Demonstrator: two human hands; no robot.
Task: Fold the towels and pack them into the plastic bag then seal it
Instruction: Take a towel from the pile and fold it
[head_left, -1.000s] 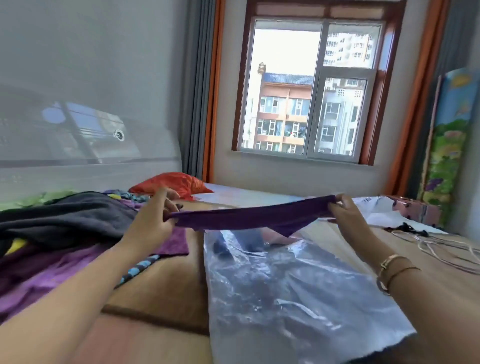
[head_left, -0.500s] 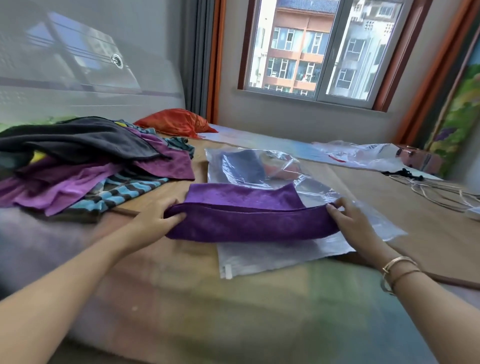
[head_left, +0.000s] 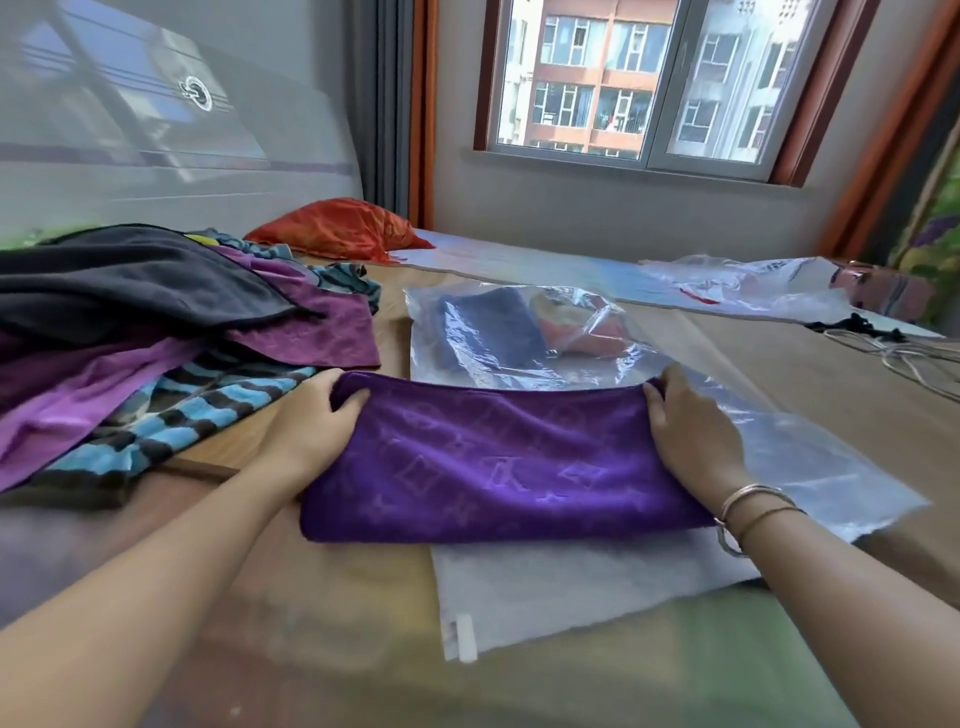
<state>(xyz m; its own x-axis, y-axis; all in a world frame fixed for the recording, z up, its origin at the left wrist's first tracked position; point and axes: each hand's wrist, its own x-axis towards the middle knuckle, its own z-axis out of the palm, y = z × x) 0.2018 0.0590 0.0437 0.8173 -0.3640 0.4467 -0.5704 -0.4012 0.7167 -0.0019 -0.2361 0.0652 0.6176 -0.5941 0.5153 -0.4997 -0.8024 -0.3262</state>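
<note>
Towels are the matter at hand, and one folded purple towel (head_left: 498, 462) is gripped at both of its short ends. Its left end is held by the left hand (head_left: 306, 421), whose fingers are curled over the far left corner with the thumb laid on top of the cloth. Its right end is held by the right hand (head_left: 691, 426), the fingers being wrapped round the far right corner and the palm laid against the fabric; two bangles (head_left: 753, 506) are worn on that wrist.

The purple towel is spread across the plastic bag (head_left: 571, 587), which lies flat on the bed (head_left: 311, 649) near its front edge. The bag's white zip slider (head_left: 464, 636) is seen at the near left corner of the bag. Inside the bag, toward its far end, a blue towel (head_left: 493, 332) and a pinkish cloth (head_left: 592, 338) are already packed.

A pile of unfolded towels (head_left: 130, 332) is heaped toward the left edge of the bed, with a dark grey one on top, purple ones beneath and a blue-and-black striped one lowest. An orange pillow (head_left: 337, 228) is placed at the far left corner. A crumpled second plastic bag (head_left: 753, 286) and some cables (head_left: 904, 353) are found toward the far right edge.
</note>
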